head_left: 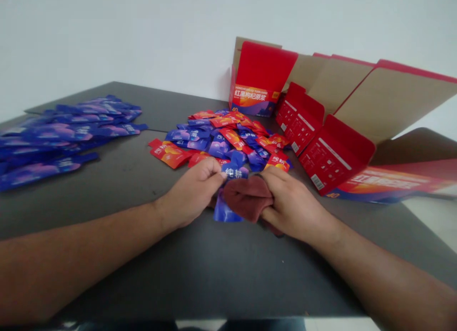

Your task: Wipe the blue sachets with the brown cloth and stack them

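Observation:
My left hand (198,188) pinches the left side of a blue sachet (228,212) with white lettering, held upright over the table. My right hand (291,200) is closed on a brown cloth (246,193), which lies against the front of that sachet and covers its middle. The sachet's top and bottom stick out above and below the cloth. Right behind my hands is a mixed heap of red sachets (169,153) and other blue sachets (198,136).
Long blue packets (60,131) are piled on the left of the dark table (143,259). At the right stand open red cartons, one at the back (255,93) and others nearer (332,155), with their flaps raised. A pale wall (143,36) rises behind.

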Tool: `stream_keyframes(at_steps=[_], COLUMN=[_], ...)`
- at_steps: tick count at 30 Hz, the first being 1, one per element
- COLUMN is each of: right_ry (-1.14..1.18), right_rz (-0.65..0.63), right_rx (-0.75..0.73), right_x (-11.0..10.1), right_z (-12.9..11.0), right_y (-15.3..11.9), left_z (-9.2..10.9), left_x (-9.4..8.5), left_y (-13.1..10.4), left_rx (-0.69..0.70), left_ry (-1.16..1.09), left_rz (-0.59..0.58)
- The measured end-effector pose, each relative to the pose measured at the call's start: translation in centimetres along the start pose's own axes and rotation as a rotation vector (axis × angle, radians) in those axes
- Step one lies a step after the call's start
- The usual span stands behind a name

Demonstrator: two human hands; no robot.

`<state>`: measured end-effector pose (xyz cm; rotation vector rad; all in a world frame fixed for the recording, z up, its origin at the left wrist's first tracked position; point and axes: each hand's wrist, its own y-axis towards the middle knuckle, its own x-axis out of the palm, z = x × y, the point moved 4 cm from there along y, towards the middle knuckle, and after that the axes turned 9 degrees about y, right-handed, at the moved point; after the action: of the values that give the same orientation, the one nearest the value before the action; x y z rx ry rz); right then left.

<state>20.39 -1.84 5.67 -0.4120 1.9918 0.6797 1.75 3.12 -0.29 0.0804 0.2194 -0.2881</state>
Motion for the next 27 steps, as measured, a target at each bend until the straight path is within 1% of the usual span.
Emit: stream_keyframes(at_steps=[1, 4, 6, 8, 11, 13, 15, 17, 18, 19, 20, 22, 24, 25, 27], right_ry=[0.006, 0.044, 0.055, 0.037, -0.005, -0.015, -0.007, -0.004, -0.008, -0.019, -0.036, -0.067, -0.078, -0.074, -0.060], right_rz=[-0.004, -0.136, -0.178, -0.110, 0.048, 0.082, 0.022, -0.093, -0.127, -0.129, -0.102, -0.007, 0.031, 0.013, -0.070], right_rx=[0.003, -0.094, -0.135, -0.089, 0.016, 0.009, -0.066, -0.153, -0.170, -0.166, -0.144, -0.093, -0.076, -0.085, -0.131], right_x=[0.0, 0.8, 1.0, 0.8, 0.1, 0.1, 0.6, 1.2, 1.4, 1.4, 1.2, 0.8, 0.7, 0.9, 1.6], right_z=[0.1, -0.6, -1.1, -1.1, -0.9, -1.2, -2.1, -3.0, -3.2, -3.3, -3.3, -3.1, -3.0, -3.2, -3.6], right_y=[0.0, -0.1, -0.2, -0.2, -0.1, -0.2, -0.3, -0.6, -0.7, -0.8, -0.8, -0.7, -0.7, -0.7, -0.7], left_z=[0.0, 0.0, 0.2, 0.3, 0.4, 0.7, 1.2, 1.7, 1.8, 1.9, 1.9, 1.8, 1.6, 1.5, 1.4], left_x=[0.0, 0.0, 0.0, 0.2, 0.8, 1.0, 0.9, 0.6, 0.5, 0.5, 0.5, 0.6, 0.8, 0.9, 0.8], left_y=[0.0, -0.1, -0.1, -0.2, -0.5, -0.7, -0.8, -0.8, -0.7, -0.7, -0.7, -0.7, -0.6, -0.6, -0.6], left_rx=[-0.008, -0.036, -0.037, -0.041, -0.089, -0.089, -0.042, -0.002, 0.005, 0.006, 0.005, 0.002, -0.008, -0.016, -0.031], left_ry=[-0.011, -0.036, -0.037, -0.046, -0.104, -0.122, -0.058, 0.050, 0.089, 0.105, 0.091, 0.016, -0.031, -0.020, 0.048], left_rz=[-0.004, 0.002, 0.016, 0.016, -0.062, -0.102, -0.087, -0.048, -0.037, -0.032, -0.032, -0.050, -0.068, -0.071, -0.062])
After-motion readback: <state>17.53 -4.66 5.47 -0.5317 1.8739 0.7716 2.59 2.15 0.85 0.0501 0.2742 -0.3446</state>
